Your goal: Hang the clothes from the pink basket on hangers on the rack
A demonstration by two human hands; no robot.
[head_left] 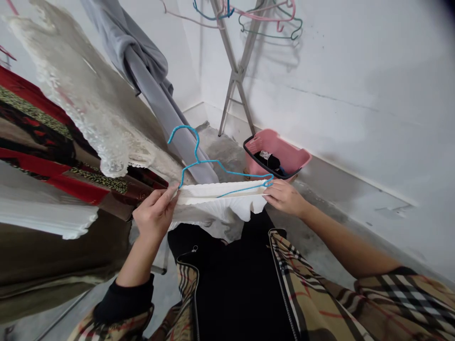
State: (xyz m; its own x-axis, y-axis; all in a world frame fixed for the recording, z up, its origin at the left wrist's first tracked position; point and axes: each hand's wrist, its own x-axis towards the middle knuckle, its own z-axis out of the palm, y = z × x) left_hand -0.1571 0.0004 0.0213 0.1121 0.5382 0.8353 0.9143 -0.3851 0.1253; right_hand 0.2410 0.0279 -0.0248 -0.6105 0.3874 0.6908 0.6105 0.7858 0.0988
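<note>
A blue wire hanger (199,163) lies across a white pleated garment (223,196) held out in front of me. My left hand (156,213) pinches the garment's left end, where the hanger's corner sits. My right hand (284,196) grips the right end of the garment together with the hanger's other corner. The cloth hangs down in folds between both hands, above my black top and plaid jacket.
A pink basket (280,154) with dark items stands on the concrete floor by the white wall. A grey drying-rack leg (236,76) with hangers stands behind. Lace, grey and red-patterned clothes (71,109) hang at my left.
</note>
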